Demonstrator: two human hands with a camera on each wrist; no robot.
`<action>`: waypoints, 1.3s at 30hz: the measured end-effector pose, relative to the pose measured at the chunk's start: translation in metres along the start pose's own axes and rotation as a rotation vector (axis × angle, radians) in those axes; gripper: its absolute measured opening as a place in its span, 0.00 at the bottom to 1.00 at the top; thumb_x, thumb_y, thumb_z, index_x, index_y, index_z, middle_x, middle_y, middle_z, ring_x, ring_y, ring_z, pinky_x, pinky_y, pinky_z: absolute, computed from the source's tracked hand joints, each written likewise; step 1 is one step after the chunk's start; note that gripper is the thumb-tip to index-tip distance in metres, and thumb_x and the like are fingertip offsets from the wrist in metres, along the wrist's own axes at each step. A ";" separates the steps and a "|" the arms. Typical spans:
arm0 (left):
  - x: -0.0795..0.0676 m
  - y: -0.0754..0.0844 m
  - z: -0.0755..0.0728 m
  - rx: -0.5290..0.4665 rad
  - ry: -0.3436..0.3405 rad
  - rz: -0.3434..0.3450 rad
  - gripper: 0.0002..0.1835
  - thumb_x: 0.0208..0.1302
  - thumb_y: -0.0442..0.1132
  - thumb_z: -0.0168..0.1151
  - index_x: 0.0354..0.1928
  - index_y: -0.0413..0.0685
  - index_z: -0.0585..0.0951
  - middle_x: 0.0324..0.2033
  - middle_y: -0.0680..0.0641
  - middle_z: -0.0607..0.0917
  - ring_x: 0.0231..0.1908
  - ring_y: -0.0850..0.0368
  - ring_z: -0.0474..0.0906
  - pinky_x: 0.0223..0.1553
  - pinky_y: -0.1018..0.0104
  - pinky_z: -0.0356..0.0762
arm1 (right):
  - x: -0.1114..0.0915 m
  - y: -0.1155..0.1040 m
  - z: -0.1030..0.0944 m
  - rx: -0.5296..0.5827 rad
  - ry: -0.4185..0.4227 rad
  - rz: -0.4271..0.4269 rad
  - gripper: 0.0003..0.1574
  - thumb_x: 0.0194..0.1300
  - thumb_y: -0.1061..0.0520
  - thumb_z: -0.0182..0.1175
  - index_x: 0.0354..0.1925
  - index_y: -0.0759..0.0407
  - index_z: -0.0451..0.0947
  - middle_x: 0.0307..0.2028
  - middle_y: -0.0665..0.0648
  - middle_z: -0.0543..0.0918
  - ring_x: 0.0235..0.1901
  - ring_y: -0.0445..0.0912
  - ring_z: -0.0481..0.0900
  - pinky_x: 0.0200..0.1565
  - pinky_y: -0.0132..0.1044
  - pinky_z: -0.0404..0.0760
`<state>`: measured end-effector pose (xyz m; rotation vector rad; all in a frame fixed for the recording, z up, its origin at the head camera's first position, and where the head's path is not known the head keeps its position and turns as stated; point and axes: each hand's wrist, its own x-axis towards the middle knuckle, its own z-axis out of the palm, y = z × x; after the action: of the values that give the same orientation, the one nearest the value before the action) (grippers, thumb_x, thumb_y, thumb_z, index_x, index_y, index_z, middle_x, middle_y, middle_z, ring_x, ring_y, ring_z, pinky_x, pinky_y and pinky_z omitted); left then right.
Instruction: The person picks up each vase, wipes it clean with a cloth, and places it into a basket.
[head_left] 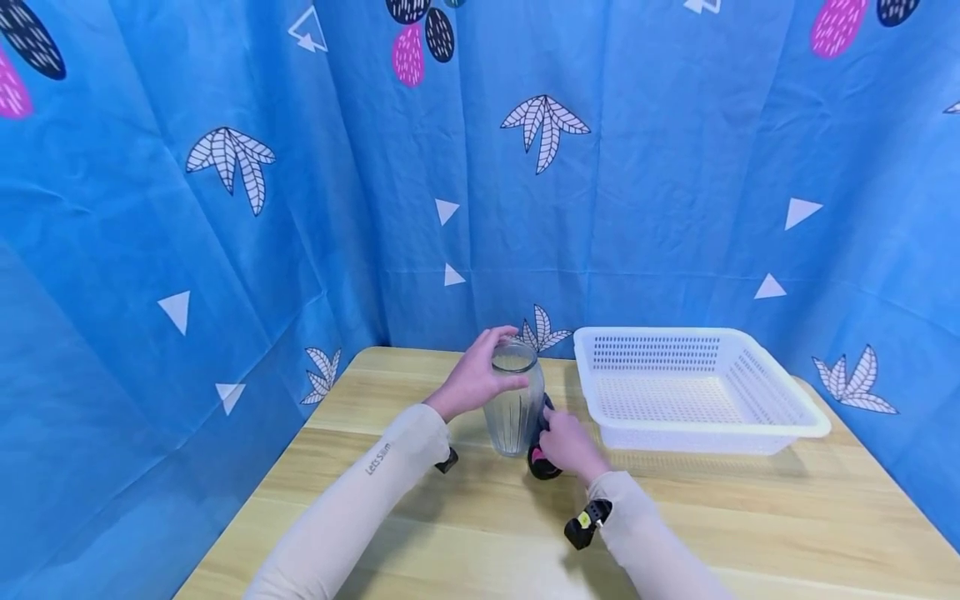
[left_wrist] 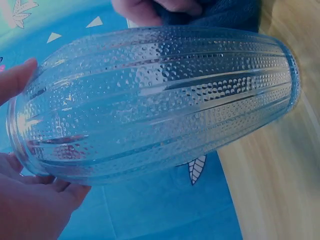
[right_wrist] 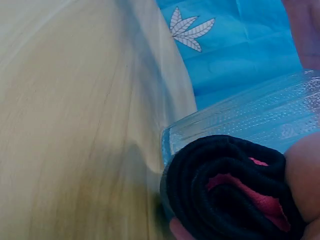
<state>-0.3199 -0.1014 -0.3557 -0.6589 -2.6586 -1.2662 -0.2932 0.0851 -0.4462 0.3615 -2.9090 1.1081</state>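
A clear ribbed glass vase (head_left: 514, 412) with a dimpled surface stands upright on the wooden table. My left hand (head_left: 480, 375) grips it near the rim, thumb and fingers on opposite sides of the neck, as the left wrist view (left_wrist: 40, 205) also shows. My right hand (head_left: 570, 442) holds a rolled dark cloth (right_wrist: 225, 185) with pink inner layers against the vase's right side, low down. In the right wrist view the roll's spiral end faces the camera and overlaps the lower part of the vase.
A white perforated plastic basket (head_left: 705, 429) sits on the table (head_left: 465, 542) to the right of my hands. Behind the table hangs a blue patterned curtain (head_left: 660, 208), which also covers the left side. Each wrist carries a small black camera.
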 end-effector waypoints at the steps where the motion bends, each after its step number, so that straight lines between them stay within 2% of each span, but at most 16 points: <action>1: 0.000 0.000 0.000 0.002 -0.003 0.001 0.43 0.56 0.51 0.76 0.72 0.63 0.65 0.66 0.49 0.72 0.66 0.49 0.70 0.65 0.46 0.69 | -0.001 0.002 0.001 -0.004 -0.002 0.003 0.32 0.64 0.66 0.52 0.66 0.73 0.70 0.58 0.74 0.79 0.42 0.54 0.81 0.43 0.48 0.81; 6: 0.000 0.002 -0.003 0.081 -0.010 -0.020 0.43 0.55 0.54 0.76 0.71 0.63 0.67 0.65 0.52 0.73 0.64 0.51 0.69 0.63 0.47 0.71 | -0.006 0.000 -0.002 -0.005 -0.003 0.021 0.34 0.66 0.65 0.52 0.70 0.71 0.66 0.64 0.74 0.74 0.50 0.56 0.81 0.50 0.51 0.80; 9: -0.001 0.005 -0.008 0.133 -0.022 -0.034 0.41 0.55 0.56 0.75 0.71 0.62 0.69 0.65 0.51 0.73 0.62 0.52 0.68 0.60 0.47 0.72 | -0.010 -0.004 -0.009 -0.024 0.012 0.017 0.35 0.66 0.65 0.52 0.71 0.68 0.66 0.63 0.74 0.75 0.48 0.56 0.81 0.49 0.51 0.80; 12: 0.000 0.010 -0.012 0.160 -0.040 -0.025 0.40 0.56 0.54 0.75 0.70 0.60 0.70 0.66 0.51 0.73 0.63 0.51 0.67 0.61 0.46 0.72 | -0.014 -0.012 -0.021 -0.040 0.040 -0.006 0.34 0.66 0.64 0.52 0.71 0.67 0.66 0.62 0.73 0.76 0.42 0.54 0.81 0.43 0.48 0.80; 15: 0.000 0.013 -0.014 0.178 -0.051 -0.013 0.39 0.56 0.52 0.75 0.70 0.61 0.71 0.69 0.52 0.71 0.66 0.49 0.67 0.64 0.46 0.70 | -0.016 -0.022 -0.035 -0.017 0.045 -0.010 0.35 0.68 0.63 0.51 0.72 0.65 0.64 0.59 0.72 0.79 0.30 0.51 0.80 0.32 0.43 0.78; 19: -0.002 0.016 -0.013 0.179 -0.042 -0.018 0.40 0.54 0.47 0.75 0.70 0.64 0.69 0.69 0.51 0.66 0.63 0.49 0.70 0.61 0.46 0.73 | -0.019 -0.038 -0.055 -0.002 0.086 -0.036 0.36 0.70 0.63 0.51 0.75 0.61 0.62 0.52 0.71 0.82 0.21 0.48 0.75 0.26 0.40 0.74; 22: -0.003 0.015 -0.009 0.155 -0.019 -0.018 0.42 0.53 0.44 0.74 0.71 0.63 0.67 0.67 0.51 0.65 0.59 0.50 0.73 0.57 0.49 0.75 | -0.021 -0.051 -0.065 -0.059 0.169 -0.103 0.36 0.69 0.63 0.53 0.74 0.59 0.63 0.52 0.70 0.82 0.28 0.49 0.79 0.33 0.44 0.78; 24: -0.004 0.014 -0.006 0.140 0.006 -0.014 0.43 0.53 0.46 0.73 0.72 0.62 0.66 0.66 0.50 0.65 0.59 0.49 0.73 0.57 0.49 0.75 | -0.021 -0.058 -0.069 -0.092 0.210 -0.135 0.36 0.68 0.63 0.53 0.74 0.59 0.65 0.54 0.70 0.82 0.34 0.54 0.81 0.39 0.49 0.80; 27: -0.006 0.012 0.000 0.127 0.061 -0.008 0.45 0.55 0.54 0.75 0.73 0.61 0.64 0.65 0.48 0.66 0.61 0.47 0.72 0.61 0.49 0.74 | -0.019 -0.062 -0.067 -0.127 0.228 -0.147 0.36 0.68 0.63 0.54 0.73 0.60 0.65 0.56 0.71 0.80 0.41 0.57 0.82 0.45 0.53 0.80; 30: -0.007 0.010 0.005 0.132 0.106 -0.006 0.47 0.53 0.60 0.76 0.73 0.61 0.64 0.64 0.47 0.66 0.61 0.46 0.72 0.61 0.49 0.74 | -0.014 -0.058 -0.062 -0.141 0.218 -0.126 0.36 0.68 0.63 0.54 0.74 0.61 0.64 0.54 0.72 0.81 0.40 0.58 0.84 0.43 0.54 0.81; 35: -0.005 0.007 0.007 0.124 0.137 0.014 0.45 0.53 0.55 0.77 0.72 0.58 0.66 0.61 0.45 0.71 0.58 0.49 0.73 0.58 0.51 0.76 | -0.008 -0.045 -0.049 -0.095 0.171 -0.076 0.36 0.68 0.64 0.53 0.73 0.65 0.63 0.48 0.72 0.83 0.32 0.54 0.82 0.34 0.49 0.80; 39: -0.003 0.005 0.004 0.094 0.132 0.011 0.45 0.52 0.51 0.79 0.71 0.59 0.66 0.60 0.46 0.74 0.58 0.50 0.73 0.59 0.51 0.75 | -0.007 -0.030 -0.031 -0.034 0.094 -0.009 0.35 0.70 0.62 0.51 0.73 0.68 0.62 0.56 0.75 0.80 0.35 0.53 0.83 0.35 0.46 0.80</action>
<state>-0.3152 -0.0963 -0.3561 -0.5553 -2.5852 -1.1324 -0.2820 0.0856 -0.4040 0.3125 -2.8372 1.0435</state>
